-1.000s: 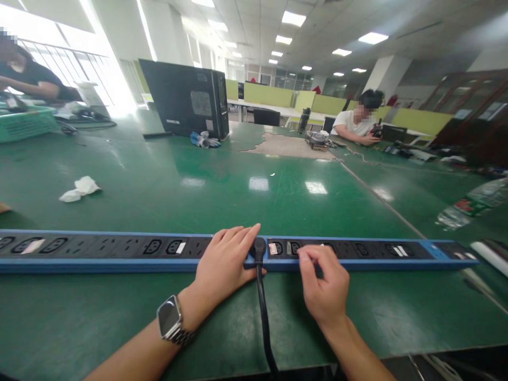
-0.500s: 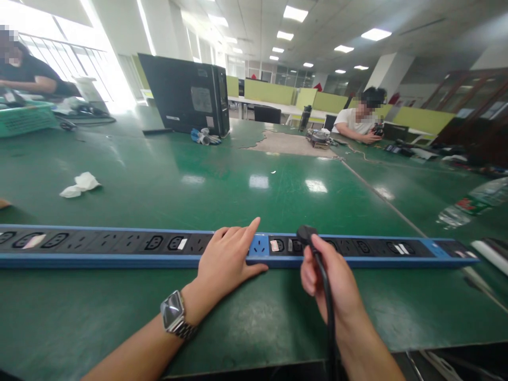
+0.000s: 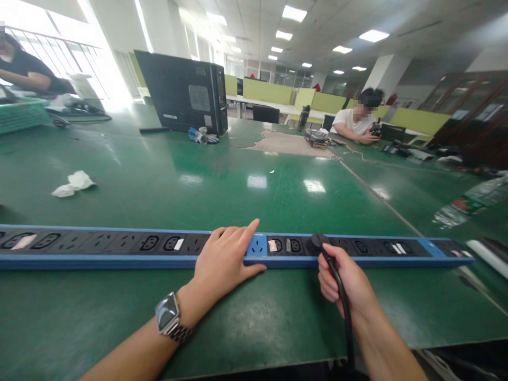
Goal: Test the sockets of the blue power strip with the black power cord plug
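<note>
two fingertips and a thumb, or close to it, are pinched on the black plug [image 3: 317, 241] where its cord begins; the other fingers of that right hand [image 3: 349, 270] are curled in beneath, so the exact count is hard to tell. the plug's round head lies ahead of the pinch and a little to its left, over the power strip [image 3: 113, 263]; its pins are hidden, and whether it touches the strip or hangs just above it, i cannot tell. from the grip the black cord [image 3: 344, 301] drops back toward the wearer, roughly square to the strip, whose long axis runs left to right across the wearer's front. left of the plug along that axis come two black sockets [image 3: 295, 245], one beside a small label [image 3: 272, 245], then the blue socket [image 3: 257, 245], its slots uncovered. the left hand [image 3: 222, 254] is nearer to that one: it lies across the strip just beside it, spread, forefinger pointing over the far edge and thumb along the near edge, the blue face bare in the gap between. the right hand is nearer to the sockets at the strip's right end. further out, the green table [image 3: 257, 312] carries a plastic bottle [image 3: 470, 203] at far right and gloves [image 3: 203, 136] by a computer case [image 3: 182, 92].
</note>
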The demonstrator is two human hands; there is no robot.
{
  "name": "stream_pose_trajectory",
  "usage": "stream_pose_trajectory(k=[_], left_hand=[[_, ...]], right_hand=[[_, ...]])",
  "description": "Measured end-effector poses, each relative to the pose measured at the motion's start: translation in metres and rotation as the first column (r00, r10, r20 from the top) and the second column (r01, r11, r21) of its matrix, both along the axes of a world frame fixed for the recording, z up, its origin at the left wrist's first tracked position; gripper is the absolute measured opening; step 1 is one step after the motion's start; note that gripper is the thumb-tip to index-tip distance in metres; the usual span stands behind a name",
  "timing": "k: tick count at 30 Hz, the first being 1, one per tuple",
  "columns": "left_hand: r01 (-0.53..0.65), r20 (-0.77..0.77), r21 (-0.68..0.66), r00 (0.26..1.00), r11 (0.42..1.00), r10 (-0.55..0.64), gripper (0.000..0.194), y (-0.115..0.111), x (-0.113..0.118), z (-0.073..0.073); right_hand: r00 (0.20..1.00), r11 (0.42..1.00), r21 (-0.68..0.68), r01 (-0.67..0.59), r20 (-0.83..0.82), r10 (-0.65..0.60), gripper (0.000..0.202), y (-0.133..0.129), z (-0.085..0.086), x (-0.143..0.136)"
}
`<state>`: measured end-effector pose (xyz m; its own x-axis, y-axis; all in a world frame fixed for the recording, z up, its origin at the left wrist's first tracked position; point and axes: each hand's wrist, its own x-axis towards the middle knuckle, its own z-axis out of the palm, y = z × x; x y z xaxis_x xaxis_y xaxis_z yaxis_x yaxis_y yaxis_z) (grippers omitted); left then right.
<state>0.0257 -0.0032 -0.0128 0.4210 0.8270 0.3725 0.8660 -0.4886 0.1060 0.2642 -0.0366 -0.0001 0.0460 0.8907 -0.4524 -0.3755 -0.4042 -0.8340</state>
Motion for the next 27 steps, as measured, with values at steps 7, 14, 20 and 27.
stream_pose_trajectory(k=[7, 14, 20, 27], left_hand=[[0.012, 0.011, 0.008, 1.0, 1.0, -0.012, 0.088, 0.0, -0.001, -0.001], [0.01, 0.007, 0.006, 1.0, 1.0, -0.01, 0.084, 0.0, 0.0, 0.0], [0.017, -0.001, 0.011, 1.0, 1.0, -0.017, 0.085, -0.001, 0.0, 0.0], [0.019, 0.003, 0.012, 1.0, 1.0, -0.019, 0.086, -0.001, 0.0, 0.0]], right_hand=[[0.994, 0.995, -0.079, 0.054, -0.095, -0.061, 0.04, -0.003, 0.012, -0.01], [0.997, 0.995, -0.077, 0.059, -0.039, -0.062, 0.037, -0.002, 0.011, 0.002], [0.98, 0.999, 0.004, 0.044, 0.192, -0.044, 0.039, -0.005, 0.001, 0.003], [0.995, 0.999, 0.024, 0.026, 0.094, -0.029, 0.04, -0.002, -0.013, -0.002]])
